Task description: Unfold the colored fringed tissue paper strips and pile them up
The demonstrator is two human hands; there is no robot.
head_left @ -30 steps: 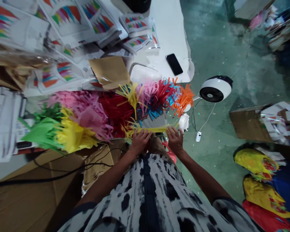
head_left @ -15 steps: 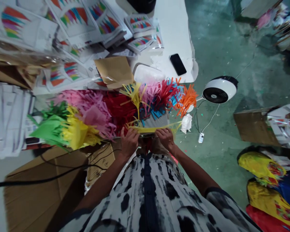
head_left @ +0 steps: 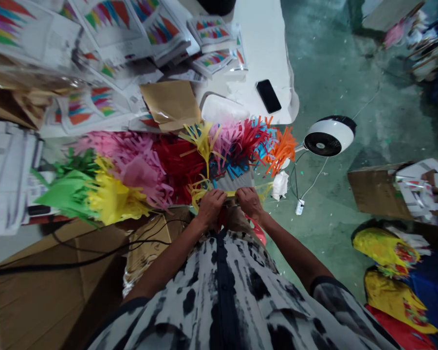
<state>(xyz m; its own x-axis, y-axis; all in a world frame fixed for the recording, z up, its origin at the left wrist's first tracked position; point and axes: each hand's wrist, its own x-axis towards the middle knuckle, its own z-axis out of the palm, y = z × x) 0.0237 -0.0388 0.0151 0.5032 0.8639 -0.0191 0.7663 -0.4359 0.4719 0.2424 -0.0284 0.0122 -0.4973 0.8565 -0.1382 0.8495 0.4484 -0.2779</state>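
A strip of yellow tissue paper (head_left: pixel 229 193) with fringed ends lies across the table's near edge, close to my body. My left hand (head_left: pixel 210 206) is closed around it, fingers curled over the middle. A short way to the right, my right hand (head_left: pixel 248 200) grips the same strip. Loose yellow fringe (head_left: pixel 198 192) sticks out past my left hand, and more shows beyond my right. Just behind stands a row of finished-looking tassels: a yellow tassel (head_left: pixel 203 141), a pink tassel (head_left: pixel 228 143), a red tassel (head_left: pixel 248 142) and an orange tassel (head_left: pixel 282 151).
Red fringed paper (head_left: pixel 177 163), pink paper (head_left: pixel 142 172), yellow paper (head_left: pixel 117 197) and green paper (head_left: pixel 67 194) are heaped at left. A phone (head_left: pixel 268 96) lies on the white table. A fan (head_left: pixel 328 138) stands at right. A cardboard box (head_left: pixel 51 287) is at lower left.
My left hand has slid right along the yellow strip, closer to my right hand. Less of the strip shows between them. The view has shifted slightly.
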